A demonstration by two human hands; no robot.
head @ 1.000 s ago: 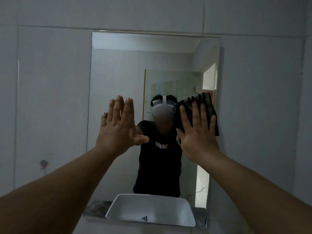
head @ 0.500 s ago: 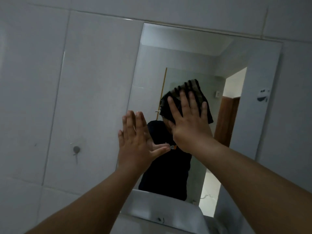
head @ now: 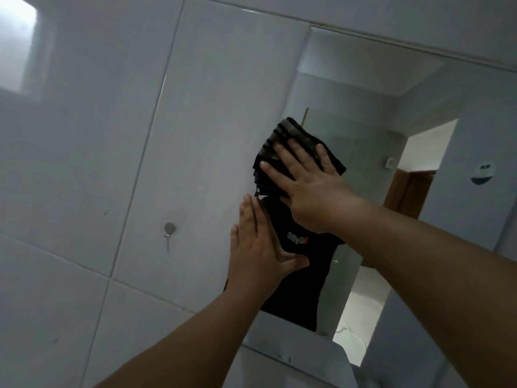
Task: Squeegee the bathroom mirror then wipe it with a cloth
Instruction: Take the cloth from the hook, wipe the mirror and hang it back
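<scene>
The bathroom mirror (head: 361,88) hangs on the tiled wall and appears tilted in my view. A dark striped cloth (head: 291,133) lies flat against the glass near the mirror's left edge. My right hand (head: 307,186) presses on the cloth with its fingers spread. Just below it, my left hand (head: 257,247) rests flat and open on the mirror's left edge, holding nothing. No squeegee is in view.
Grey wall tiles (head: 112,135) fill the left side, with a small metal hook (head: 169,229) on them. A white basin (head: 293,357) sits under the mirror. The mirror reflects a person in a dark shirt (head: 302,264) and a lit doorway (head: 425,161).
My right hand has slid the cloth leftward across the mirror to its left edge. My left hand stays flat near that edge. My view has swung left and tilted.
</scene>
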